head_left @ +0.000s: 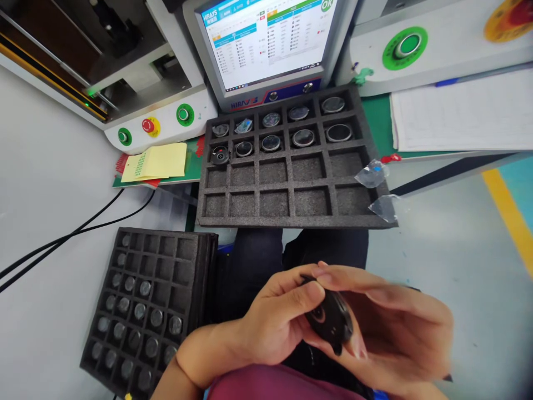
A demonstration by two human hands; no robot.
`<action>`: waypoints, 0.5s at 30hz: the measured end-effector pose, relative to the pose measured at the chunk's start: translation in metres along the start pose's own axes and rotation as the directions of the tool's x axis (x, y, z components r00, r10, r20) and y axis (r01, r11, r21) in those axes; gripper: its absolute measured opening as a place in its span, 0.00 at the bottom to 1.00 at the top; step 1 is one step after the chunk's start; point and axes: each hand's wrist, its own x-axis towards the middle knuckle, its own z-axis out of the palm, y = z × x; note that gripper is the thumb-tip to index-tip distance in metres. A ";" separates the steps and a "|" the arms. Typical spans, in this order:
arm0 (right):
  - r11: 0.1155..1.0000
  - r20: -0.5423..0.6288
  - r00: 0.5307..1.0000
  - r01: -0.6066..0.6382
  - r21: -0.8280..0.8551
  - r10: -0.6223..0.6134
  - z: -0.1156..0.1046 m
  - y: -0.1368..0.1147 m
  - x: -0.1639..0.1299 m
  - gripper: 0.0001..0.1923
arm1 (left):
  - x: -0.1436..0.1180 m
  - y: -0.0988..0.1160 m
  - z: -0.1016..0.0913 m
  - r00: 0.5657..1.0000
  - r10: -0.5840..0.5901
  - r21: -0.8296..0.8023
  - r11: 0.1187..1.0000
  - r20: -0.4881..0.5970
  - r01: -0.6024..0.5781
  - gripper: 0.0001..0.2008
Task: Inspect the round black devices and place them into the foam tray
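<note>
The round black watch body [328, 322], small, light and likely scratch-prone, we pinch by its rim between our left hand [275, 322] and right hand [400, 328], fingers closed on it above our lap.

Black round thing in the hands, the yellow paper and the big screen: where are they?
Black round thing [328, 322], head view, on its dark face between the fingers.
Yellow paper [160, 161], head view, on the middle of the sheet.
Screen [266, 39], head view, on the lit middle of the display.
</note>
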 end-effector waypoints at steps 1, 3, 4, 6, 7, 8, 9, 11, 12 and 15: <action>1.000 -0.011 1.000 0.001 0.002 -0.001 0.001 0.000 0.000 0.36 | -0.001 0.000 0.000 1.000 0.005 -0.003 1.000 0.003 -0.005 0.22; 1.000 -0.039 0.999 -0.009 -0.003 0.009 0.003 -0.001 -0.001 0.34 | -0.002 0.001 0.001 1.000 0.012 -0.007 1.000 -0.016 -0.012 0.22; 1.000 -0.053 0.998 -0.019 -0.009 0.019 0.004 -0.001 -0.001 0.33 | -0.002 0.002 0.001 1.000 0.010 -0.007 1.000 -0.025 -0.011 0.22; 0.999 -0.079 0.996 -0.041 -0.013 0.040 0.005 -0.002 0.000 0.30 | -0.003 0.003 0.001 1.000 0.007 -0.002 1.000 -0.026 -0.008 0.22; 0.999 -0.090 0.995 -0.053 -0.008 0.052 0.005 -0.002 0.000 0.30 | -0.003 0.003 0.001 1.000 0.005 -0.001 1.000 -0.009 -0.005 0.22; 0.998 -0.099 0.993 -0.063 -0.001 0.062 0.005 -0.002 0.001 0.29 | -0.003 0.004 0.001 1.000 0.002 -0.001 1.000 0.010 -0.002 0.21; 0.998 -0.106 0.992 -0.069 0.008 0.070 0.005 -0.003 0.001 0.29 | -0.002 0.004 0.000 1.000 0.003 0.001 1.000 0.025 -0.003 0.21; 0.997 -0.116 0.990 -0.082 0.014 0.083 0.005 -0.002 0.003 0.29 | -0.002 0.003 0.000 0.999 0.012 0.010 1.000 0.038 -0.013 0.21; 0.996 -0.120 0.989 -0.085 0.011 0.086 0.005 -0.002 0.003 0.29 | -0.002 0.002 0.000 0.999 0.026 0.017 1.000 0.032 -0.027 0.21; 0.996 -0.120 0.989 -0.087 0.007 0.087 0.006 0.001 0.004 0.28 | 0.001 -0.002 0.000 0.997 0.071 0.023 0.997 -0.012 -0.071 0.21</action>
